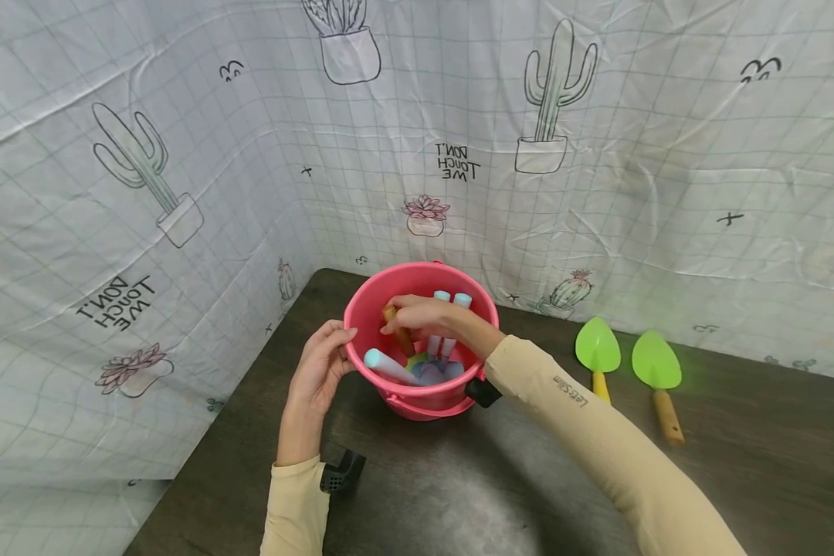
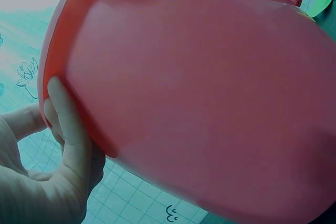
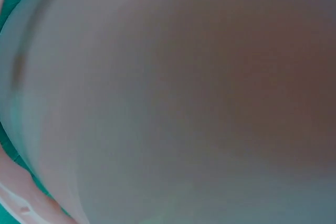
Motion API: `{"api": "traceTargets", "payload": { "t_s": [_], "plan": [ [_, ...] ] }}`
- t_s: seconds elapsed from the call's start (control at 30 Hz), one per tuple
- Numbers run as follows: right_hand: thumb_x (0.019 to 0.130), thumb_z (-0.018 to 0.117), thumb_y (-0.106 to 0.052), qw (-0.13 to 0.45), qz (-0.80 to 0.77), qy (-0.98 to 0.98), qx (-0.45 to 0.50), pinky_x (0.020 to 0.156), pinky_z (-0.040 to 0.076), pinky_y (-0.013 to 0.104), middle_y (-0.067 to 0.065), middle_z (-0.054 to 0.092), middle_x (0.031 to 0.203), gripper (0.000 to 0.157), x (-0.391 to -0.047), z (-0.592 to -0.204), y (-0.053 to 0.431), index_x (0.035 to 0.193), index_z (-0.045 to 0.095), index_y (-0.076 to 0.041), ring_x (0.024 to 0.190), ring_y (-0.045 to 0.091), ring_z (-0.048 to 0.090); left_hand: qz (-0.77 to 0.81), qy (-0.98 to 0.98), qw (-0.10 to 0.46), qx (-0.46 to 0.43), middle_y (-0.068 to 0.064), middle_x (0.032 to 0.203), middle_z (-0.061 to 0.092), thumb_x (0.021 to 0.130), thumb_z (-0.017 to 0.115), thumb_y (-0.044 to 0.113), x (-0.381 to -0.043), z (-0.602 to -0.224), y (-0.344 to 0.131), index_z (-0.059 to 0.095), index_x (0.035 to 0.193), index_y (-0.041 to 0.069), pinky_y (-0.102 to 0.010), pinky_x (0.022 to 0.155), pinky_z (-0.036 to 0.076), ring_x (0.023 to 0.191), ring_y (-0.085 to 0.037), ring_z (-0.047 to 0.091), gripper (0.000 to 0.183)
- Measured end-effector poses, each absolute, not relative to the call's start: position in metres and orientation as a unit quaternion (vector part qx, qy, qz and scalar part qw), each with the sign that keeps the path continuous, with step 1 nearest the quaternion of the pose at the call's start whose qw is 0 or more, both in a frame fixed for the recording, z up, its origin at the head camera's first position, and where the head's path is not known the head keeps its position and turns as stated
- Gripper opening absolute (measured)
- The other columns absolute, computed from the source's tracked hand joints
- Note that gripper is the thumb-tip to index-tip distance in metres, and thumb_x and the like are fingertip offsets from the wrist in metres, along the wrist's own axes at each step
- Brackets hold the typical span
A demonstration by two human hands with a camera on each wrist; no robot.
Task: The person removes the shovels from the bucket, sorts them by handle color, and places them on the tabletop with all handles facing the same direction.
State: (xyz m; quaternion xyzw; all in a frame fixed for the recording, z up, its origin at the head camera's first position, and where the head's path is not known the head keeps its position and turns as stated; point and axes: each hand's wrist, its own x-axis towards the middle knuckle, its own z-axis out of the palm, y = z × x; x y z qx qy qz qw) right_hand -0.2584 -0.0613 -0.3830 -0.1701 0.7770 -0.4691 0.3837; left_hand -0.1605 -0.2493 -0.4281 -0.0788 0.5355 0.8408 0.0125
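Observation:
A pink bucket (image 1: 427, 403) stands upright near the back of the dark table. My left hand (image 1: 317, 367) grips its rim on the left side; the left wrist view has thumb and fingers on either side of the lip. Inside the bucket, my right hand (image 1: 427, 315) holds a wooden handle (image 1: 403, 340), with a bit of green showing below it. Several tools with pale handles and light blue ends (image 1: 388, 364) lean in the bucket, purplish heads (image 1: 436, 373) at the bottom. The right wrist view is filled by a blurred close surface.
Two green trowels lie on the table (image 1: 417, 486) to the right: one with a yellow handle (image 1: 601, 386), the other with a wooden handle (image 1: 667, 417). A white gridded sheet (image 1: 389, 131) with cactus drawings hangs behind and to the left.

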Motion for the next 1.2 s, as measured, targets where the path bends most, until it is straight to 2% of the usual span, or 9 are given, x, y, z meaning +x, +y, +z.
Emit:
{"api": "traceTargets", "payload": {
  "t_s": [0.1, 0.27, 0.5, 0.63, 0.8, 0.97, 1.2],
  "plan": [
    [0.093, 0.063, -0.003, 0.369, -0.472, 0.778, -0.189, 0.092, 0.056, 0.041, 0.014, 0.058, 0.117, 0.035, -0.2593, -0.3842, -0.0599, 0.125, 0.052, 0.004, 0.107, 0.027, 0.056, 0.842, 0.533, 0.014, -0.079, -0.012, 0.096, 0.065, 0.101, 0.057, 0.005, -0.1607, -0.428, -0.2495, 0.052, 0.106, 0.001, -0.025, 0.065, 0.061, 0.072, -0.016, 0.069, 0.008],
    [0.09, 0.064, 0.002, 0.335, -0.47, 0.785, -0.225, 0.089, 0.056, 0.047, 0.013, 0.06, 0.101, 0.024, -0.2613, -0.3857, -0.0576, 0.113, 0.059, 0.009, 0.092, 0.024, 0.057, 0.842, 0.533, 0.014, -0.081, -0.012, 0.098, 0.067, 0.101, 0.057, 0.005, -0.1604, -0.4269, -0.2496, 0.052, 0.108, 0.001, -0.026, 0.066, 0.061, 0.074, -0.017, 0.072, 0.01],
    [0.09, 0.071, -0.001, 0.27, -0.479, 0.803, -0.23, 0.089, 0.059, 0.046, 0.015, 0.068, 0.106, 0.032, -0.2596, -0.3824, -0.0555, 0.12, 0.066, 0.007, 0.099, 0.028, 0.06, 0.839, 0.539, 0.012, -0.072, -0.011, 0.096, 0.066, 0.101, 0.056, 0.005, -0.1605, -0.4252, -0.2484, 0.052, 0.11, 0.0, -0.025, 0.065, 0.061, 0.071, -0.015, 0.071, 0.011],
    [0.088, 0.074, -0.003, 0.226, -0.493, 0.81, -0.223, 0.087, 0.059, 0.043, 0.015, 0.07, 0.106, 0.03, -0.2579, -0.3815, -0.0561, 0.117, 0.067, 0.004, 0.1, 0.029, 0.063, 0.837, 0.541, 0.014, -0.078, -0.008, 0.093, 0.066, 0.101, 0.056, 0.005, -0.1601, -0.426, -0.2481, 0.051, 0.112, -0.001, -0.025, 0.066, 0.061, 0.071, -0.014, 0.07, 0.013],
    [0.089, 0.075, -0.004, 0.183, -0.499, 0.816, -0.227, 0.082, 0.059, 0.038, 0.012, 0.071, 0.097, 0.021, -0.2573, -0.382, -0.0572, 0.107, 0.066, 0.002, 0.093, 0.027, 0.066, 0.838, 0.538, 0.017, -0.085, -0.006, 0.091, 0.066, 0.102, 0.056, 0.005, -0.1597, -0.4263, -0.2477, 0.051, 0.11, 0.0, -0.026, 0.067, 0.061, 0.072, -0.014, 0.071, 0.011],
    [0.088, 0.079, -0.007, 0.136, -0.493, 0.827, -0.234, 0.075, 0.06, 0.032, 0.01, 0.071, 0.091, 0.021, -0.2579, -0.3823, -0.0575, 0.103, 0.066, -0.001, 0.086, 0.024, 0.068, 0.843, 0.532, 0.018, -0.079, -0.007, 0.09, 0.067, 0.102, 0.056, 0.006, -0.1609, -0.4252, -0.247, 0.052, 0.106, 0.002, -0.026, 0.066, 0.061, 0.072, -0.015, 0.071, 0.007],
    [0.087, 0.081, -0.008, 0.082, -0.465, 0.845, -0.25, 0.068, 0.055, 0.028, 0.009, 0.064, 0.087, 0.022, -0.2539, -0.3829, -0.0549, 0.098, 0.063, -0.002, 0.08, 0.024, 0.06, 0.843, 0.531, 0.022, -0.082, -0.007, 0.091, 0.067, 0.102, 0.057, 0.007, -0.1601, -0.4257, -0.2467, 0.053, 0.106, 0.003, -0.027, 0.068, 0.061, 0.073, -0.016, 0.071, 0.007]
  ]
}}
